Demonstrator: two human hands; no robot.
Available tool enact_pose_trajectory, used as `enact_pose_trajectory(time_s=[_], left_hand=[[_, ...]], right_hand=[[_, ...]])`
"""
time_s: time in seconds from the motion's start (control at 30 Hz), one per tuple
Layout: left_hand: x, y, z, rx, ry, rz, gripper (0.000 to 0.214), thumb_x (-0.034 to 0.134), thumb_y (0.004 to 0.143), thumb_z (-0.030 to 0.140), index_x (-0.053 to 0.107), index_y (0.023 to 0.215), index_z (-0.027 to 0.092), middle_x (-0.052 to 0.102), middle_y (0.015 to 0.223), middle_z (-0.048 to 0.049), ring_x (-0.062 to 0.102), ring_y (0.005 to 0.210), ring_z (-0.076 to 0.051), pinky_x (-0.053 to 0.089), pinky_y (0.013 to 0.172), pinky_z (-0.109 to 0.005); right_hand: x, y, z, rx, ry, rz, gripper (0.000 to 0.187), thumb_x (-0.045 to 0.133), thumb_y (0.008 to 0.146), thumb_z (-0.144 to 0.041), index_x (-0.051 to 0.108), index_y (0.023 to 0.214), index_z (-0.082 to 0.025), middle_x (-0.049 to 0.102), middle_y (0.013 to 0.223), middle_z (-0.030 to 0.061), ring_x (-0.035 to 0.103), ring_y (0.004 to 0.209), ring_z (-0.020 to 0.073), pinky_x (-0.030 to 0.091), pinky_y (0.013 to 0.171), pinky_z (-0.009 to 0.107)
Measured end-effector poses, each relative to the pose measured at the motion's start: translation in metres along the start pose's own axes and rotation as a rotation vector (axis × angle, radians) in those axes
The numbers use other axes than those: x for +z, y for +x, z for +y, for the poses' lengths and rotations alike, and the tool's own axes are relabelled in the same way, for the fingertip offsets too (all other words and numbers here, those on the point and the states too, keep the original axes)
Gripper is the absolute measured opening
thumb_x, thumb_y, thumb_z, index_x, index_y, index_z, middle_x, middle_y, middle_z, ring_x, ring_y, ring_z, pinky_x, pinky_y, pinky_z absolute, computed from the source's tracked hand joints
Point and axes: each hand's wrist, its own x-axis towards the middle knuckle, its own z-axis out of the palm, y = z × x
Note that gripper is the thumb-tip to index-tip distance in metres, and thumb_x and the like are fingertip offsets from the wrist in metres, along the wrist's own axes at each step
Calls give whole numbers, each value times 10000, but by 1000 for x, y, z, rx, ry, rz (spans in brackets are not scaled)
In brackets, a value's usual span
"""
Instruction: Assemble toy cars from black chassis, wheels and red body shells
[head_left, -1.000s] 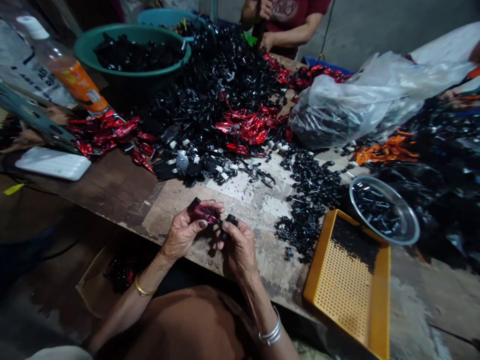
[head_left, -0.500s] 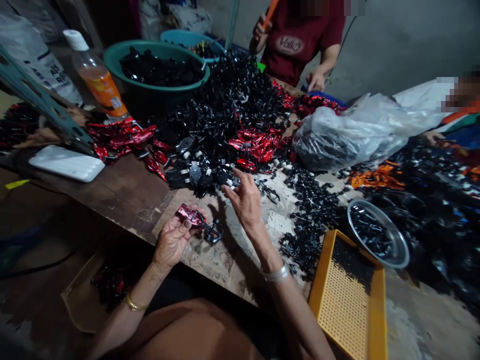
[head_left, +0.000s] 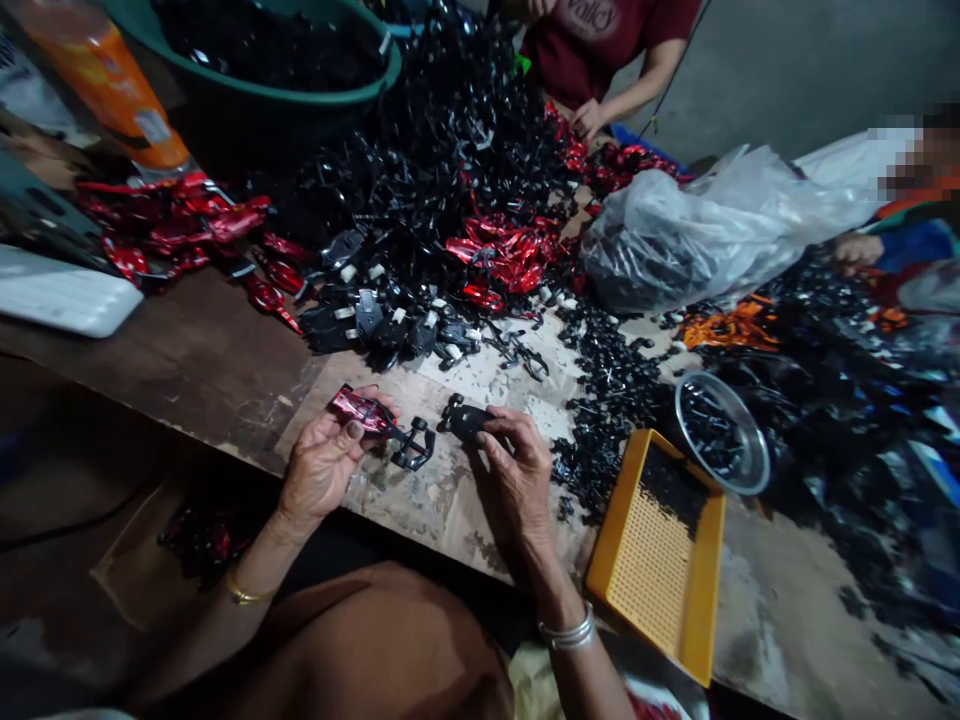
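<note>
My left hand (head_left: 324, 455) grips a red toy car body (head_left: 363, 408) with a black front piece (head_left: 414, 443) sticking out toward the right. Facing it, my right hand (head_left: 517, 465) pinches a flat black toy car base (head_left: 466, 420) with small wheels at its left end. A narrow gap separates the two parts, both held above the table near its front edge. Behind them lies a cluster of similar black bases (head_left: 382, 325) with white bits on them.
Red car bodies (head_left: 510, 255) and a tall heap of black parts (head_left: 450, 140) lie behind. A green basin (head_left: 300, 95) and a bottle (head_left: 112, 80) stand at left. To the right are a yellow tray (head_left: 600, 570), a clear bowl (head_left: 761, 450) and a plastic bag (head_left: 660, 250). Co-workers sit beyond.
My right hand has come back from the parts cluster with a black car base in it. My left hand still holds the red body. The view has shifted.
</note>
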Motion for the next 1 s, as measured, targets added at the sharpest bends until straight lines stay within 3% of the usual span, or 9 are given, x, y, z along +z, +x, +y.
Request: enact_pose_trajectory(time_s=[0.1, 0.2, 0.3, 0.47, 0.57, 0.77, 1.0], left_hand=[[0, 0, 0, 7, 19, 6, 400, 850, 581, 255, 702, 947, 189, 742, 946, -76, 687, 977, -268, 578, 835, -363], [0, 0, -1, 26, 38, 9, 393, 846, 588, 256, 703, 949, 191, 741, 952, -71, 693, 955, -251, 582, 822, -339], [2, 0, -2, 32, 62, -4, 395, 841, 598, 245, 699, 959, 174, 740, 952, -85, 696, 939, -250, 576, 826, -346], [9, -3, -8, -11, 107, -83, 392, 824, 620, 262, 700, 975, 149, 738, 941, -103, 697, 917, -253, 565, 807, -348], [15, -4, -16, -28, 152, -137, 371, 809, 642, 269, 706, 975, 143, 740, 929, -98, 698, 894, -235, 549, 798, -315], [18, -6, -35, 60, 318, -250, 380, 768, 701, 325, 703, 1036, 158, 728, 1019, -89, 647, 1030, -239, 487, 921, -321], [33, -12, -30, 122, 530, -306, 392, 730, 722, 383, 690, 1038, 155, 720, 1053, -82, 651, 1002, -237, 478, 933, -332]], right_hand=[[0, -16, 9, -38, -122, 5, 123, 565, 879, -326, 615, 877, -213, 633, 1054, 81, 582, 1008, 219, 459, 884, 392], [4, -12, 11, -90, -214, -95, 171, 578, 874, -334, 622, 988, -216, 637, 1059, 90, 552, 1015, 237, 447, 889, 407], [3, -6, 9, -119, -247, -138, 154, 571, 877, -310, 631, 981, -215, 643, 1013, 84, 539, 980, 238, 442, 872, 403], [-8, -8, -2, -61, -89, 2, 193, 599, 863, -322, 635, 1028, -227, 636, 970, 59, 572, 908, 218, 469, 823, 381], [-11, -14, -16, -133, 46, -50, 253, 616, 862, -300, 623, 1109, -245, 638, 1005, 56, 591, 942, 209, 484, 835, 372], [1, -24, -36, -273, 43, -97, 310, 630, 853, -192, 632, 1155, -261, 625, 1020, 63, 587, 960, 193, 495, 812, 353], [4, -26, -32, -288, 42, -57, 331, 628, 855, -183, 625, 1178, -255, 613, 1053, 79, 577, 981, 199, 505, 819, 368]])
